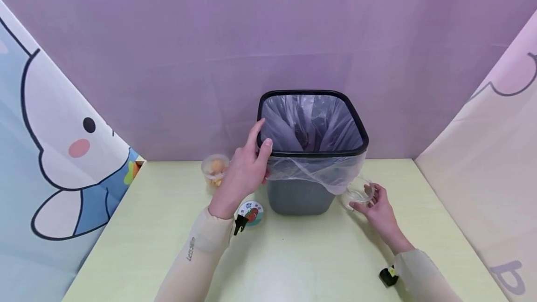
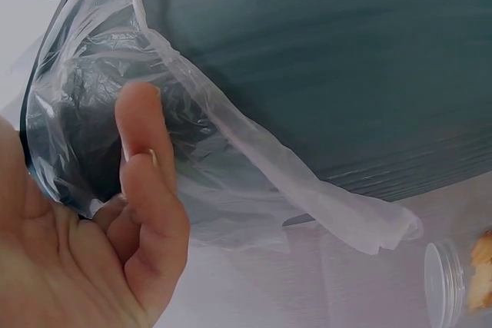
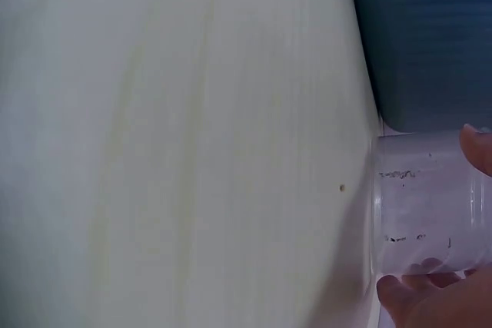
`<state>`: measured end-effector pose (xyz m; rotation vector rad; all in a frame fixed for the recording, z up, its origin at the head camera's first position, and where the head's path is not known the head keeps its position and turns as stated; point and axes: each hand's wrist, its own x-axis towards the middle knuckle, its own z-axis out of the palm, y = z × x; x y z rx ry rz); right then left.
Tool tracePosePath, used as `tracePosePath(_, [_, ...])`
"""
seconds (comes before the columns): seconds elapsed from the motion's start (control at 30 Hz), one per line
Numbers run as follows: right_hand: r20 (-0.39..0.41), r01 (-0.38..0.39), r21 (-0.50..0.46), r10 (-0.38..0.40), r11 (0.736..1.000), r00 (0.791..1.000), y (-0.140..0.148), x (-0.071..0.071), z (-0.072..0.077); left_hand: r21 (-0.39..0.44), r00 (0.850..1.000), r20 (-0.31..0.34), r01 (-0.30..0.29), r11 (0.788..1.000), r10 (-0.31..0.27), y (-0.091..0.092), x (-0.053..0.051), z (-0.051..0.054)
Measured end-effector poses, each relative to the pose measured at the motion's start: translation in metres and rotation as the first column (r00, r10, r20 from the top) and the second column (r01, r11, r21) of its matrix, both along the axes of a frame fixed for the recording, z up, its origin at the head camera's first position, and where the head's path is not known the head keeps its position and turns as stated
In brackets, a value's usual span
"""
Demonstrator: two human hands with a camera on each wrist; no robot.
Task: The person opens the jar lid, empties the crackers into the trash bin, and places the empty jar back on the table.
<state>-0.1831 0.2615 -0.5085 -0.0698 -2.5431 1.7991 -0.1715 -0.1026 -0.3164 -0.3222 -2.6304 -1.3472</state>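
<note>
A grey trash can [image 1: 299, 197] with a black rim stands upright on the table, lined with a thin translucent bag [image 1: 319, 171] folded down over its outside. At the can's front left corner, my left hand [image 1: 245, 167] grips the rim, its lower fingers bent against the bag's outer fold in the left wrist view. To the can's right, a clear round plastic jar [image 3: 430, 197] with its top uncovered rests on the table. My right hand [image 1: 379, 213] holds this jar, thumb on one side and fingers on the other.
Behind my left hand is a second clear tub [image 1: 215, 164] with orange-brown pieces inside. A round printed lid [image 1: 253, 212] lies left of the can, partly behind my left wrist. A purple cloth wall [image 1: 189, 83] rises behind the table [image 1: 293, 264], with printed cloths at both sides.
</note>
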Motion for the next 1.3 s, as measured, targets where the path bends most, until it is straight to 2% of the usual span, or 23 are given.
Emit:
tracePosePath(0.37, [0.006, -0.038, 0.047, 0.037, 0.998, 0.999, 0.006, 0.004, 0.000, 0.021, 1.000, -0.002, 0.015, 1.000, -0.015, -0.001, 0.000, -0.002])
tracePosePath(0.6, [0.019, -0.051, 0.075, 0.049, 0.996, 0.999, 0.005, 0.016, 0.005, 0.055, 0.999, -0.024, 0.046, 0.997, -0.045, -0.005, 0.001, -0.003])
tracePosePath(0.8, [0.059, -0.024, 0.108, 0.017, 0.994, 0.998, 0.004, 0.027, 0.008, 0.059, 0.996, -0.065, 0.064, 0.996, -0.060, -0.011, 0.002, -0.008])
tracePosePath(1.03, [0.126, -0.041, 0.127, 0.025, 0.991, 0.992, -0.001, 0.036, 0.012, 0.052, 0.996, -0.091, 0.024, 0.998, -0.019, -0.029, 0.001, -0.026])
tracePosePath(1.3, [0.146, -0.045, 0.191, 0.017, 0.981, 0.989, -0.001, 0.042, 0.014, -0.050, 0.980, -0.184, -0.089, 0.995, 0.079, -0.063, -0.002, -0.044])
